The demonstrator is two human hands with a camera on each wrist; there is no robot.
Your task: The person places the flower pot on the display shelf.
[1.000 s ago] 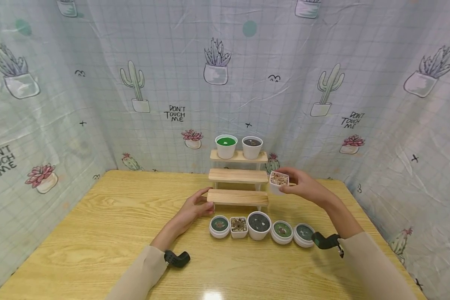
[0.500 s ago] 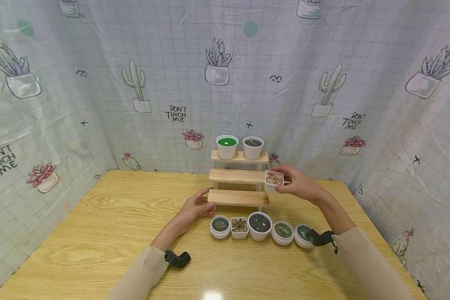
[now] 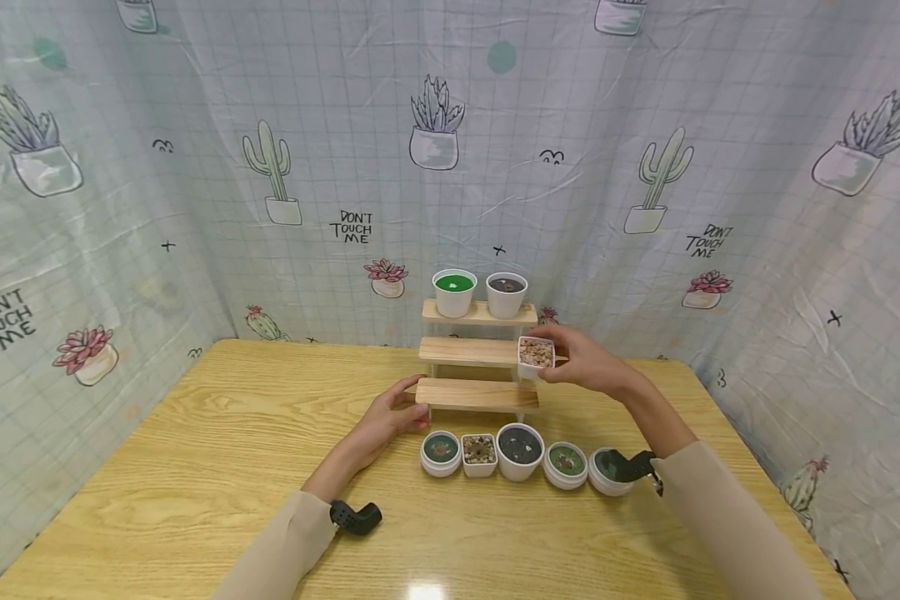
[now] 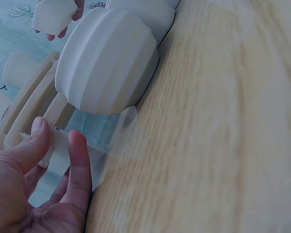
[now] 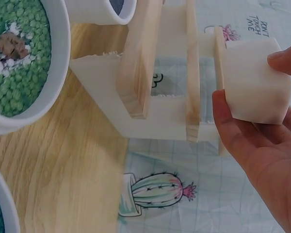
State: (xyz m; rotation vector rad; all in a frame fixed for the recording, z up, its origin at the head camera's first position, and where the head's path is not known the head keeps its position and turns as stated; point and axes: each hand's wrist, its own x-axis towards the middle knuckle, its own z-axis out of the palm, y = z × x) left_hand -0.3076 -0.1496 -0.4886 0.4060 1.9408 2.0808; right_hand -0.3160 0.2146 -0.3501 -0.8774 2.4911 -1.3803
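My right hand [image 3: 587, 360] grips a small square white pot [image 3: 536, 353] filled with tan pebbles, thumb on one side and fingers on the other. In the head view the pot overlaps the right end of the middle step of a three-step wooden display stand [image 3: 477, 393]. The right wrist view shows the pot's plain white wall [image 5: 254, 80] beside the stand's wooden boards [image 5: 193, 73]. My left hand [image 3: 385, 422] holds the stand at the left end of its lowest step. In the left wrist view the thumb and fingers [image 4: 79, 170] are around the stand's white side panel [image 4: 60, 150].
A pot with green filling [image 3: 453, 293] and one with dark filling [image 3: 506, 297] stand on the top step. Before the stand is a row of several pots, among them a pebble-filled square pot [image 3: 479, 455] and a larger dark-filled pot [image 3: 519, 452]. A printed curtain [image 3: 330, 100] hangs behind.
My right hand has moved left and slightly up with the square pot, from beside the stand to the right end of the middle step. The left hand stays at the stand.
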